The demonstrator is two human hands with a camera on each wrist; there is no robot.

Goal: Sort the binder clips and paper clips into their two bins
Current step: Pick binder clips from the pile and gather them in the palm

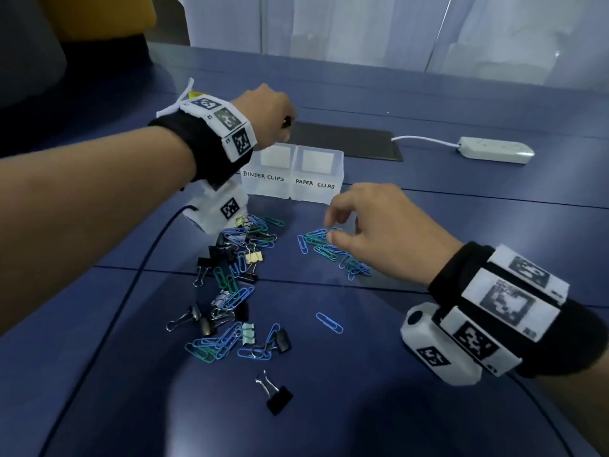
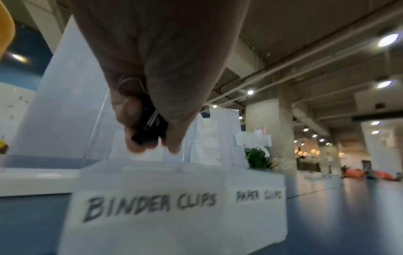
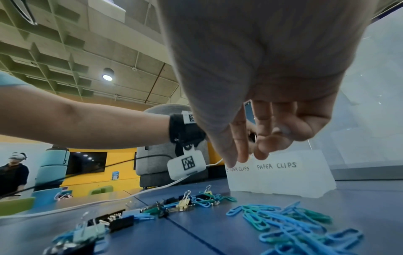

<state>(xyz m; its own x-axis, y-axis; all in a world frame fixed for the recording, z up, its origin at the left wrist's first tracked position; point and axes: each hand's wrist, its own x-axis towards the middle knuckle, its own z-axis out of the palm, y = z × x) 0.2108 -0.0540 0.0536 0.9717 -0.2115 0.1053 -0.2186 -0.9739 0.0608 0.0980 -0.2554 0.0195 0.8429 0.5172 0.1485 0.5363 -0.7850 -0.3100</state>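
Note:
My left hand hovers above the frosted bin labelled BINDER CLIPS and pinches a black binder clip between thumb and fingers. Beside it on the right stands the PAPER CLIPS bin. My right hand hangs just over a small heap of blue and green paper clips, its fingers loosely bent with nothing in them. A mixed pile of binder clips and paper clips lies on the blue table to the left of that heap.
A lone blue paper clip and a lone black binder clip lie nearer me. Behind the bins are a black mat and a white power strip. A black cable crosses the left side of the table.

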